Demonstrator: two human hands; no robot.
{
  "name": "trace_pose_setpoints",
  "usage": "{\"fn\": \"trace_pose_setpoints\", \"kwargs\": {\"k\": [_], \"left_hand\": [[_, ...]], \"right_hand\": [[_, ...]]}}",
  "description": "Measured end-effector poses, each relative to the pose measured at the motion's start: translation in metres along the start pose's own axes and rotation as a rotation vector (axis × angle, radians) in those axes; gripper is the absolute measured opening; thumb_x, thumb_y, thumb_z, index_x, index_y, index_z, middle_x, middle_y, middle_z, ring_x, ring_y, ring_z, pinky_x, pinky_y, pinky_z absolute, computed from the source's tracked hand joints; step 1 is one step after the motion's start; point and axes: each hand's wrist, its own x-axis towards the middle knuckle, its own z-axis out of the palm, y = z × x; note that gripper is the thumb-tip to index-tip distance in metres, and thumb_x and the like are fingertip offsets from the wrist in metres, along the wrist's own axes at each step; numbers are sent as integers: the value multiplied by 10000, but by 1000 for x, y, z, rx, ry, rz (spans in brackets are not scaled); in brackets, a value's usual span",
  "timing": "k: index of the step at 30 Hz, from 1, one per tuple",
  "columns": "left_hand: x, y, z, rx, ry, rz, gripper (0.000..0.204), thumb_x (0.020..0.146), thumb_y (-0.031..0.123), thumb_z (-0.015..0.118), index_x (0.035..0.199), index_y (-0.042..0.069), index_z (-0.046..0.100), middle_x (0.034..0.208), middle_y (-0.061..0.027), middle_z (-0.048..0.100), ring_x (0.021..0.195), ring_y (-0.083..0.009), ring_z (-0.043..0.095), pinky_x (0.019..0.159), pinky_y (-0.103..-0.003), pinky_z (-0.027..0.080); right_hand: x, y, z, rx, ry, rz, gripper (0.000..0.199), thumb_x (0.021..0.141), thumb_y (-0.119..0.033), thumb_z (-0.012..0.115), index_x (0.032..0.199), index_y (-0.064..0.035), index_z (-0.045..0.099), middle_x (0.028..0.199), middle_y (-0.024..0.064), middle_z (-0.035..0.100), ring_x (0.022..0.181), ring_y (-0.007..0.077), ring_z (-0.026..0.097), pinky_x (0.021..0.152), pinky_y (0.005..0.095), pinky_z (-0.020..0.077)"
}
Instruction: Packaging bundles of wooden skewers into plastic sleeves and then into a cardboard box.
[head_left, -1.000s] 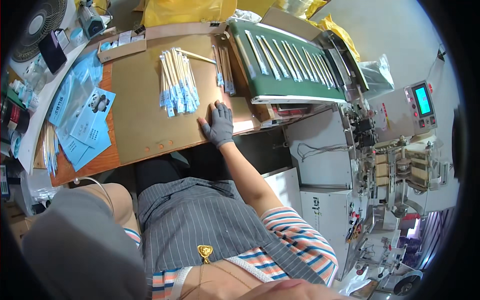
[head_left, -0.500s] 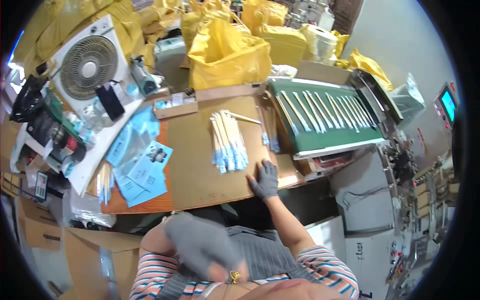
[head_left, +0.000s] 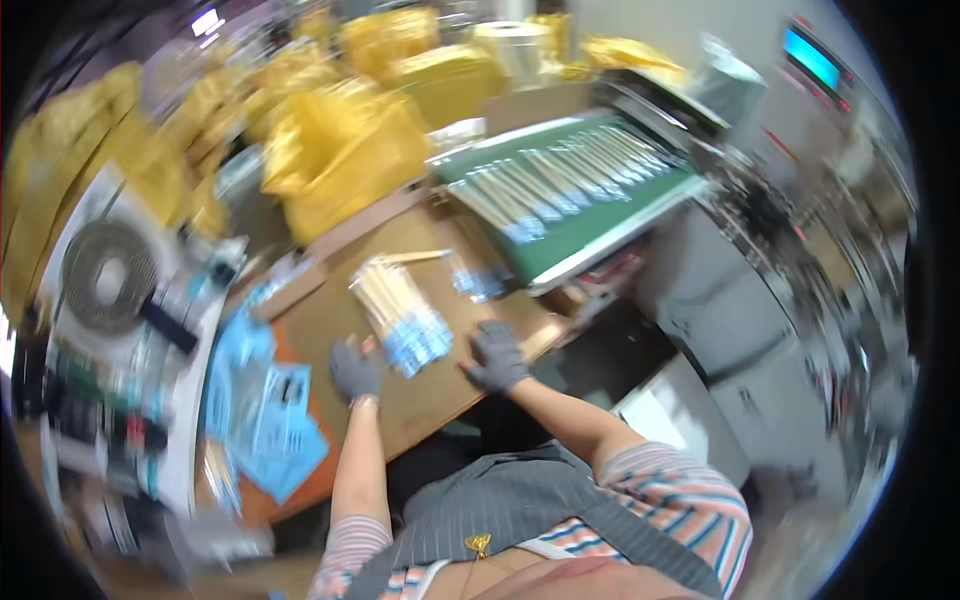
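Observation:
My left hand (head_left: 356, 372), in a grey fingerless glove, rests on the brown cardboard table cover (head_left: 425, 395) with nothing in it. To its right lies a fanned pile of wrapped wooden chopsticks (head_left: 402, 315), their wrapper ends blue, just apart from the hand. My right hand (head_left: 497, 358), gloved alike, lies on the cover with its fingers apart, on the other side of the pile. One chopstick packet (head_left: 415, 256) sits crosswise at the pile's far end. More blue-ended packets (head_left: 478, 280) lie beyond my right hand, blurred by motion.
A green conveyor belt (head_left: 545, 255) at the right bears a row of wrapped chopsticks. Blue printed plastic sheets (head_left: 285, 420) lie left of my left hand. A fan (head_left: 110, 270) stands at the far left. An open yellow bag (head_left: 340, 150) is behind the table.
My left hand has come down from in front of my chest onto the table, left of the pile. My right hand stays on the table. The whole view has turned and is blurred.

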Motion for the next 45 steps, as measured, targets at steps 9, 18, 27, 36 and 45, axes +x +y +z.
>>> {"fn": "trace_pose_setpoints", "kwargs": {"k": [9,18,27,36,45], "left_hand": [[6,-5,14,-53,-205,-83,452,920,394,501,1143,17,613,1272,-211,540,1163,-363,510,975,-454,390],[13,-4,9,-122,-146,-63,369,844,297,563,1064,12,643,1145,-239,578,1075,-378,539,920,-460,427],[2,-16,28,-11,-136,-99,395,858,356,532,1119,71,615,1225,-161,548,1184,-327,474,998,-481,352],[-4,-14,19,-93,-76,-78,349,838,289,585,1092,51,610,1198,-189,559,1156,-348,493,993,-449,368],[0,-4,21,-100,-149,-134,365,859,319,546,1105,59,618,1215,-183,549,1180,-348,474,1008,-455,346]], "right_hand": [[-11,9,8,-36,148,-34,628,804,-473,579,1216,-4,515,1302,241,461,1248,417,393,1081,502,272],[6,19,30,47,120,37,641,767,-414,694,1236,-21,502,1270,210,485,1180,347,479,1005,446,383],[78,-203,-274,1808,-716,-1180,279,884,-225,581,719,0,573,635,109,533,525,291,556,562,371,528],[73,-229,-319,2043,-1166,-1026,239,889,-200,605,1068,-51,660,703,85,587,428,118,456,410,251,372],[60,-198,-301,1479,-1021,-1602,263,905,-154,525,1041,9,680,640,47,548,446,152,479,439,298,398]]}}
